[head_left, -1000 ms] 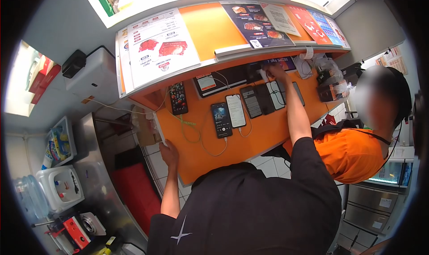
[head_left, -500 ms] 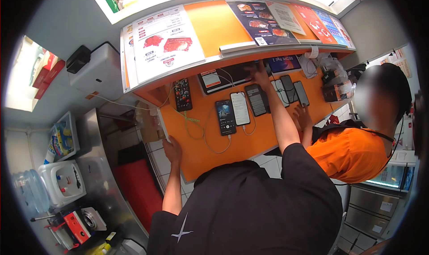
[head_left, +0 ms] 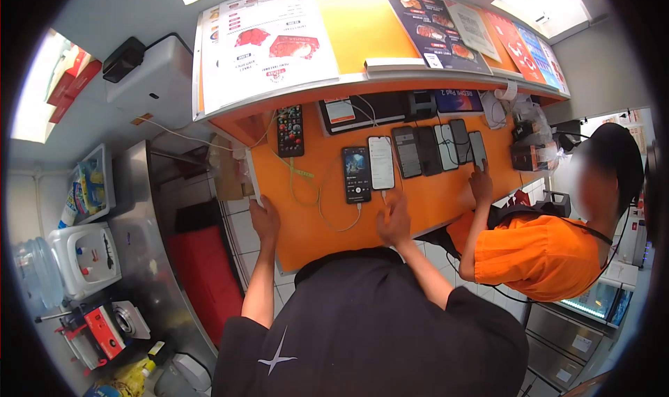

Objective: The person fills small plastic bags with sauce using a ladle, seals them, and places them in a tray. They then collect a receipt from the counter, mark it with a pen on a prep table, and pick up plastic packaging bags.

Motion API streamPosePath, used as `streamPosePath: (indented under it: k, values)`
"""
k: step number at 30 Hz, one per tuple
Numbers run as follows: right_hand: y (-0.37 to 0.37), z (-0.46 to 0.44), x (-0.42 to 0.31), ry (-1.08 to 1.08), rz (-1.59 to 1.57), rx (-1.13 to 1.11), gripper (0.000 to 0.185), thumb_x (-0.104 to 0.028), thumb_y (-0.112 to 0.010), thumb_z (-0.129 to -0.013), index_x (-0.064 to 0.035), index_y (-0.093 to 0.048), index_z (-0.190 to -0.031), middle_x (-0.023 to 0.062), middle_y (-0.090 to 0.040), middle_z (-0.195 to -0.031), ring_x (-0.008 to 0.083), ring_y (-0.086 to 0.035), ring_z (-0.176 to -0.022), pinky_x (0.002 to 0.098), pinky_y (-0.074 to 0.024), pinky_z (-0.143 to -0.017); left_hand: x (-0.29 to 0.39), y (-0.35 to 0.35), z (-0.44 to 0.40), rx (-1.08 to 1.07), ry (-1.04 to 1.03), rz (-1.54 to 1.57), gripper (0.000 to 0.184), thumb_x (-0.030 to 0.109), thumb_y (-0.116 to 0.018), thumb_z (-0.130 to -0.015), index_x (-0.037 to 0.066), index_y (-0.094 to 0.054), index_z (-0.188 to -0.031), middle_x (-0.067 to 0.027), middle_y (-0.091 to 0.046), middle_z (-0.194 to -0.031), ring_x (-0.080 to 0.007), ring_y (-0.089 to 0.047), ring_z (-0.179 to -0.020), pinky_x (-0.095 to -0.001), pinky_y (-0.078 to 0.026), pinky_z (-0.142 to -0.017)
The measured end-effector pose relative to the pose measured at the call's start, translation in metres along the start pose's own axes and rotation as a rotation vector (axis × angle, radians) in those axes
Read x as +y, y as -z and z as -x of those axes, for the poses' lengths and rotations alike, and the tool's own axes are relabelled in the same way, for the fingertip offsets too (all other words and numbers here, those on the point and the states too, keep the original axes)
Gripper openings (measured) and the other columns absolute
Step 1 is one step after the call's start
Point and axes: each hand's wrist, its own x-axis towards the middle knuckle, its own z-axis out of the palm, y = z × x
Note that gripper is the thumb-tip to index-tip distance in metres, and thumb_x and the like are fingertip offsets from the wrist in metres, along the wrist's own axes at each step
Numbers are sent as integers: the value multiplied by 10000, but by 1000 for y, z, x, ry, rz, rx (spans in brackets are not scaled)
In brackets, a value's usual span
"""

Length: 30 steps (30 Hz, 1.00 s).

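My left hand (head_left: 265, 220) is closed on the left edge of the orange desk (head_left: 306, 240). Over the desk's front part is my right hand (head_left: 394, 220), smeared by motion, just below a white-screened phone (head_left: 381, 163) and its cable; whether it holds anything I cannot make out. Beside that phone lies a black phone (head_left: 356, 174) showing a music player, its white cable plugged in. Farther right are a grey-screened phone (head_left: 409, 153) and several more in a row. A co-worker's hand (head_left: 480, 185) touches the rightmost phone (head_left: 477, 148).
A black calculator-like keypad (head_left: 290, 131) lies at the desk's back left. Behind the phones are a dark cash-drawer-like box (head_left: 369, 113) and a Redmi Pad box (head_left: 458, 101). A shelf with menus (head_left: 265, 56) overhangs the desk. A co-worker in orange (head_left: 536, 254) stands at right.
My right hand has drawn back from beneath the shelf toward me, to below the white-screened phone. The co-worker's hand has come onto the rightmost phone. My left hand stays at the desk edge.
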Motion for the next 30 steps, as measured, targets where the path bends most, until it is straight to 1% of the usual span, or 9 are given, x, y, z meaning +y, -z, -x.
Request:
streamPosePath:
  k: [1,4,7,10,13,16,19,22,30]
  values:
    - [3,15,-9,-91,15,-141,353,-83,-613,-893,28,-495,-1206,266,-480,-1391,419,-653,-1027,475,-549,-813,0,0,1,18,6,-15,457,383,-451,-1064,-65,-537,-1101,-311,-614,-1064,-509,-599,-1009,-554,-454,-871]
    - [0,38,-3,-112,270,-500,305,-101,-623,-886,1,-521,-1155,256,-441,-1431,441,-663,-989,523,-563,-788,-1,1,1,15,-7,2,453,386,-457,-1062,-61,-530,-1060,-300,-615,-1049,-507,-598,-988,-553,-453,-856]
    - [-3,36,0,-116,218,-477,291,-100,-624,-882,-13,-537,-1146,248,-406,-1465,457,-668,-953,531,-575,-756,0,0,2,41,-23,8,462,391,-459,-1061,-65,-523,-1034,-294,-616,-1042,-504,-598,-976,-550,-452,-846]
    - [-13,37,13,-18,163,-341,265,-100,-627,-875,-13,-545,-1111,245,-402,-1469,453,-669,-947,517,-576,-742,-7,2,-3,-80,45,-18,466,395,-454,-1064,-65,-520,-1032,-294,-613,-1043,-496,-603,-969,-548,-454,-844]
    - [-13,37,12,-112,165,-407,241,-99,-623,-871,-16,-560,-1089,243,-405,-1463,443,-672,-935,509,-575,-737,-19,-9,-5,23,-21,-5,486,400,-449,-1068,-80,-525,-1065,-296,-610,-1035,-488,-604,-958,-540,-453,-843]
    - [-9,38,1,-175,90,-229,249,-95,-619,-865,-27,-560,-1098,241,-427,-1440,426,-677,-928,503,-575,-739,-13,-5,-2,-26,48,28,507,399,-444,-1070,-99,-529,-1112,-297,-606,-1040,-483,-600,-957,-527,-454,-850]
    - [-10,37,12,-22,231,-331,286,-91,-619,-865,-37,-543,-1135,233,-453,-1417,409,-679,-904,494,-574,-738,-5,5,-4,-147,107,-22,517,395,-445,-1071,-111,-526,-1140,-288,-602,-1022,-474,-595,-922,-518,-452,-834]
    - [-10,36,10,-89,223,-332,302,-99,-619,-874,-42,-529,-1156,227,-465,-1416,403,-675,-911,483,-575,-739,-9,0,-4,-74,68,-12,499,387,-446,-1073,-104,-521,-1110,-273,-591,-989,-462,-583,-880,-516,-445,-814]
    - [0,32,8,-53,12,-145,309,-52,-636,-860,-12,-525,-1145,223,-453,-1441,377,-651,-880,443,-565,-711,-11,-1,-6,-109,114,-6,487,377,-460,-1071,-106,-510,-1103,-263,-573,-923,-429,-566,-822,-498,-443,-781]
